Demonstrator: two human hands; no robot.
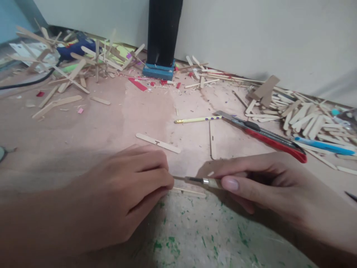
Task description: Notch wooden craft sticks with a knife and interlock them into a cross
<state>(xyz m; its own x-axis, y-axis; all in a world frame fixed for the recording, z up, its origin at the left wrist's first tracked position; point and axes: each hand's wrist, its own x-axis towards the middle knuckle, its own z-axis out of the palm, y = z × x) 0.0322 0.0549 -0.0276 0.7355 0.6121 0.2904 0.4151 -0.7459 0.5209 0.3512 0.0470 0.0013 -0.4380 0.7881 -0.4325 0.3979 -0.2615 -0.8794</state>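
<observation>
My right hand [251, 186] grips a small carving tool [213, 183] with a pale wooden handle and a metal collar, its blade pointing left. My left hand [139, 182] is closed, and the end of a thin wooden craft stick [178, 178] sticks out past its fingertips. The blade's tip meets or nearly meets that stick; I cannot tell which. Just below, another craft stick [192, 192] lies flat, partly covered by the left fingers. Beyond the left hand rests a craft stick with a dark notch cut at its middle [167, 144].
A red utility knife [270, 141] with its blade out lies beyond my right hand, by a pencil [192, 120] and a blue pen [323, 146]. Craft sticks [306, 119] are heaped at right. Stick assemblies and a blue glue gun [76, 48] stand back left, near a black post [164, 33].
</observation>
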